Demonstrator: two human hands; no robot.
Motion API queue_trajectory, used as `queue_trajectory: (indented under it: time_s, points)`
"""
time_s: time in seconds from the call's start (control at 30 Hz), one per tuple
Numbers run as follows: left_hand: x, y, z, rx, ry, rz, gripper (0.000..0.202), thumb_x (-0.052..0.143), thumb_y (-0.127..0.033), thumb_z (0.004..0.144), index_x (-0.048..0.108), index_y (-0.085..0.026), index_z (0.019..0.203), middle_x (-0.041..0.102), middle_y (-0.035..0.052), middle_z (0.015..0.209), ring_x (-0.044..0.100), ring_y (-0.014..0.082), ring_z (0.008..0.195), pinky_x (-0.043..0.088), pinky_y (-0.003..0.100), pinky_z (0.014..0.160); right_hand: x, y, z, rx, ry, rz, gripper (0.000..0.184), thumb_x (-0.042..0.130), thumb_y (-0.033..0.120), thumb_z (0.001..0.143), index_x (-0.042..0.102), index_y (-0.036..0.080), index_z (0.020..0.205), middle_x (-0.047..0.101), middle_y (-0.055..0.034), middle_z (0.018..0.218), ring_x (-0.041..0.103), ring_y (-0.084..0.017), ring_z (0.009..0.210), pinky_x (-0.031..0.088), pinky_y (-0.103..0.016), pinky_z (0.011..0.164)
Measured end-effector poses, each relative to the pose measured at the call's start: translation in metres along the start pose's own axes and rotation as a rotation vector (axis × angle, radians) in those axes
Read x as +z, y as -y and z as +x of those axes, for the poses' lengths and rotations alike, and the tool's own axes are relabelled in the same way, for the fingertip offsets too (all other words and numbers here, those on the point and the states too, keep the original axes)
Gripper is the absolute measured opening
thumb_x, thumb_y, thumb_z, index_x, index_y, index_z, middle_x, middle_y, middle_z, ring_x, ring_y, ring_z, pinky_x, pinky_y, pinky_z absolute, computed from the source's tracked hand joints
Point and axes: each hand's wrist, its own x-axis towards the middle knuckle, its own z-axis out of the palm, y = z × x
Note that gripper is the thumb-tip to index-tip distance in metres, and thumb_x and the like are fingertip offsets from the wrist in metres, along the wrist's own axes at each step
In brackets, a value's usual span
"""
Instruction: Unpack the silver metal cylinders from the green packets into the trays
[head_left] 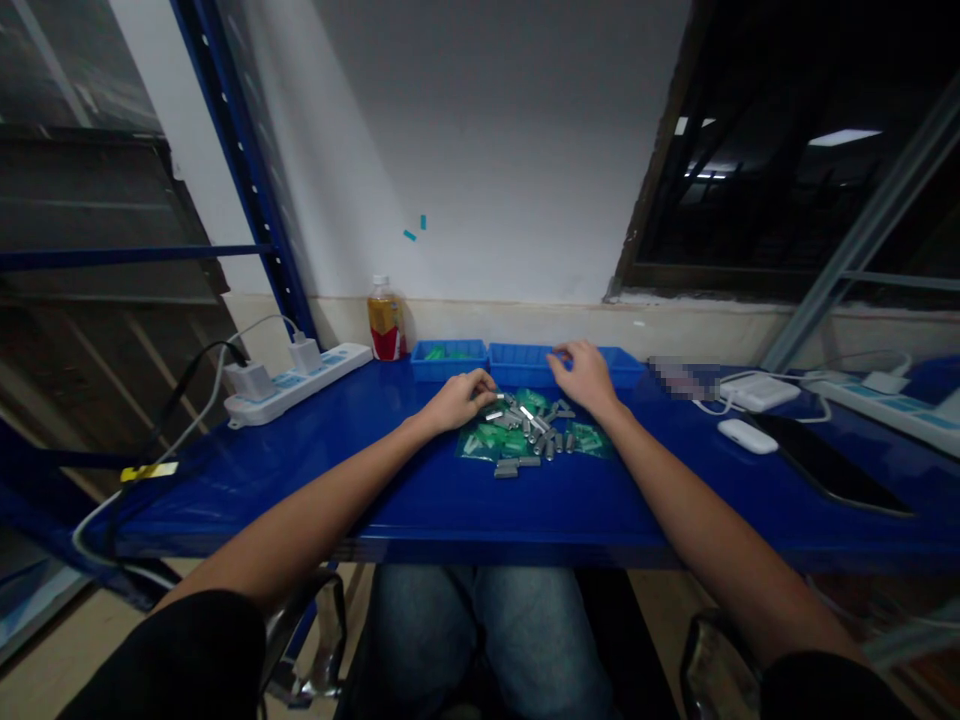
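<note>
Small silver metal cylinders (536, 425) lie in a loose pile on the blue table, mixed with green plastic packets (487, 441). At the pile's left edge is my left hand (456, 402), its thumb and fingers bent together. A silver piece shows close to those fingertips, but what they hold is unclear. My right hand (586, 376) is over the front of the long blue bin (517, 365), behind the pile. Its fingers are loosely bent and apart, with nothing visible in them. A smaller blue bin (450, 370) with green pieces inside stands on the left.
A drink bottle (385, 322) stands against the wall. To the left lies a white power strip (300, 385) with plugs and cables. On the right are a white earphone case (747, 436), a black phone (829, 465), a white charger (761, 392) and another power strip (892, 412).
</note>
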Motion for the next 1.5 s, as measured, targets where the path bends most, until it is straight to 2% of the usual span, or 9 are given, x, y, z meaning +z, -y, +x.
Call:
queue_trajectory:
  time_s: [0.1, 0.2, 0.4, 0.63, 0.77, 0.93, 1.1, 1.3, 1.5]
  points:
    - [0.0, 0.004, 0.002, -0.019, -0.111, -0.103, 0.017, 0.049, -0.032, 0.086, 0.05, -0.017, 0.093, 0.063, 0.0028, 0.082, 0.062, 0.0162, 0.078, 0.047, 0.028, 0.072, 0.004, 0.039, -0.005, -0.306, 0.154, 0.147, 0.021, 0.058, 0.03, 0.081, 0.06, 0.018, 0.1, 0.061, -0.0055, 0.087, 0.054, -0.022, 0.086, 0.039, -0.034, 0.079]
    - [0.0, 0.003, 0.004, -0.011, -0.162, -0.2, 0.016, 0.048, -0.033, 0.086, 0.046, -0.017, 0.089, 0.06, 0.0019, 0.081, 0.061, 0.0148, 0.078, 0.047, 0.027, 0.073, 0.009, 0.064, -0.011, -0.424, 0.21, 0.142, 0.016, 0.058, 0.026, 0.083, 0.059, 0.019, 0.097, 0.06, -0.0054, 0.088, 0.052, -0.021, 0.086, 0.038, -0.033, 0.076]
    - [0.001, -0.004, 0.003, -0.014, -0.139, -0.301, 0.023, 0.048, -0.039, 0.086, 0.047, -0.016, 0.089, 0.061, 0.0026, 0.079, 0.062, 0.0155, 0.075, 0.048, 0.027, 0.071, 0.012, 0.062, -0.011, -0.428, 0.2, 0.154, 0.009, 0.048, 0.019, 0.089, 0.057, 0.018, 0.086, 0.059, -0.0065, 0.085, 0.051, -0.021, 0.084, 0.038, -0.032, 0.076]
    - [0.011, -0.001, 0.005, -0.064, -0.143, -0.157, 0.019, 0.046, -0.021, 0.084, 0.052, -0.013, 0.1, 0.067, 0.006, 0.082, 0.063, 0.0162, 0.076, 0.048, 0.028, 0.072, 0.033, 0.064, -0.012, -0.31, 0.259, 0.22, 0.011, 0.044, 0.014, 0.088, 0.053, 0.018, 0.084, 0.059, -0.0052, 0.08, 0.054, -0.019, 0.078, 0.039, -0.029, 0.072]
    - [0.002, -0.002, 0.001, -0.011, -0.099, 0.016, 0.02, 0.047, -0.014, 0.079, 0.058, -0.015, 0.096, 0.067, 0.0048, 0.084, 0.061, 0.0177, 0.077, 0.046, 0.03, 0.074, 0.013, 0.06, -0.006, -0.273, 0.196, 0.141, 0.012, 0.045, 0.014, 0.087, 0.056, 0.016, 0.083, 0.06, -0.007, 0.083, 0.053, -0.02, 0.081, 0.039, -0.03, 0.075]
    - [-0.011, -0.004, -0.006, 0.101, 0.042, 0.165, 0.018, 0.052, -0.012, 0.074, 0.065, -0.016, 0.086, 0.066, 0.0047, 0.083, 0.06, 0.0179, 0.076, 0.045, 0.028, 0.074, -0.023, 0.048, -0.006, -0.279, 0.524, 0.151, 0.014, 0.061, 0.023, 0.079, 0.063, 0.016, 0.09, 0.058, -0.0037, 0.077, 0.054, -0.017, 0.072, 0.04, -0.029, 0.067]
    - [-0.011, -0.008, -0.007, 0.15, 0.097, 0.245, 0.018, 0.051, -0.014, 0.077, 0.066, -0.016, 0.087, 0.065, 0.0054, 0.083, 0.059, 0.0183, 0.076, 0.045, 0.028, 0.073, -0.02, 0.051, -0.012, -0.36, 0.743, 0.175, 0.025, 0.064, 0.023, 0.076, 0.063, 0.017, 0.1, 0.056, -0.0045, 0.085, 0.054, -0.018, 0.077, 0.042, -0.029, 0.069]
    - [-0.007, -0.013, -0.009, 0.166, 0.095, 0.259, 0.018, 0.048, -0.015, 0.081, 0.064, -0.016, 0.09, 0.066, 0.005, 0.084, 0.06, 0.0179, 0.078, 0.046, 0.028, 0.074, -0.009, 0.054, -0.014, -0.345, 0.633, 0.248, 0.018, 0.061, 0.016, 0.071, 0.057, 0.017, 0.089, 0.052, -0.0024, 0.081, 0.051, -0.016, 0.075, 0.039, -0.027, 0.067]
    - [0.0, -0.023, -0.011, 0.265, -0.094, 0.129, 0.031, 0.052, -0.017, 0.081, 0.052, -0.015, 0.112, 0.063, 0.0087, 0.101, 0.06, 0.0175, 0.087, 0.048, 0.031, 0.078, 0.007, 0.062, -0.016, 0.007, 0.355, 0.597, 0.029, 0.062, 0.024, 0.066, 0.046, 0.02, 0.089, 0.045, 0.0053, 0.068, 0.045, -0.012, 0.059, 0.035, -0.025, 0.055]
